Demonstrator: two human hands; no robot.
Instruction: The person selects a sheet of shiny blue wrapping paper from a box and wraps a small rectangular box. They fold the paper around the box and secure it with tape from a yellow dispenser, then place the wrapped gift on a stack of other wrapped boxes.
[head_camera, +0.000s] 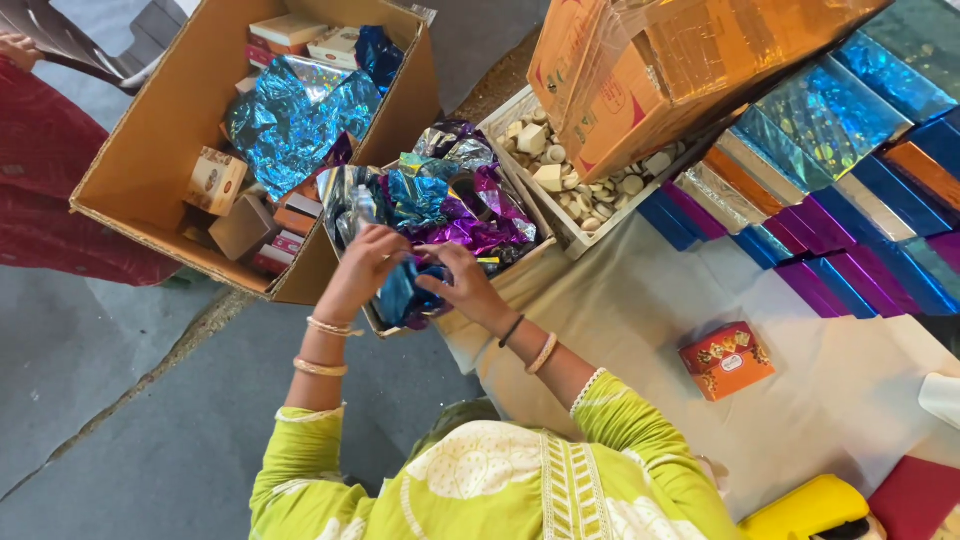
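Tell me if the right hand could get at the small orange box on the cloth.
Probably yes: the small orange box lies alone on the cloth, nothing around it, but the right hand is busy in foil wrap.

Surroundings on and beside your cloth-covered table

You see a large cardboard carton (150, 140) of small boxes, a tray of pale sweets (590, 185), foil-wrapped boxes (850, 200) in rows, and one small red box (727, 360).

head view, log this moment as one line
left hand: on blue foil wrap | right hand: pinching same wrap | place: box of foil wraps | nearby: small red box on cloth
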